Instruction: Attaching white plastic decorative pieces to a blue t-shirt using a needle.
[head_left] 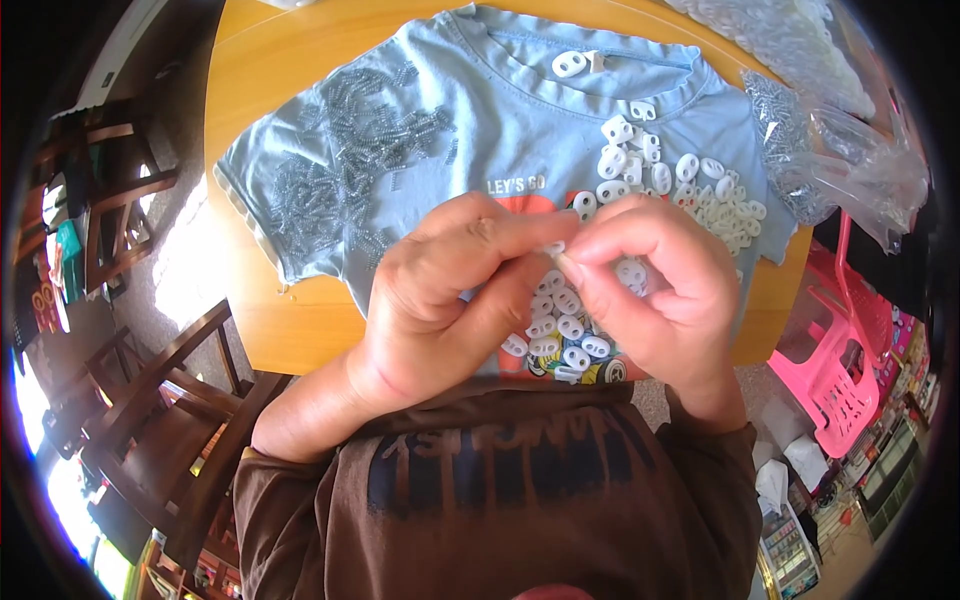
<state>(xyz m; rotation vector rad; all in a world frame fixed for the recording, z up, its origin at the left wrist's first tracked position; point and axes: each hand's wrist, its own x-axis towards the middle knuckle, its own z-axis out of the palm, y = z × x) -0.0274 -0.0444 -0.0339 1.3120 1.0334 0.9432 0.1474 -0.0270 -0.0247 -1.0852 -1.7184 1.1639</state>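
Over the middle of a light blue T-shirt (420,100), my left hand (430,290) and my right hand (675,280) meet fingertip to fingertip. Both are closed in a pinch on a small white plastic piece (556,248), mostly covered by my fingers. Below and behind my hands lie many white oval cord lock parts (566,301) with two holes each. More of these oval parts (612,162) form a loose pile beyond my right hand. Smaller white plastic pieces (735,212) are heaped to its right. Fine metal springs (340,160) spread across the shirt's left side.
The shirt covers most of a yellow wooden table (270,325). Clear plastic bags (865,165), one with metal springs (778,115), sit at the right edge. A pink plastic stool (830,385) stands to the right, dark wooden chairs (165,415) to the left.
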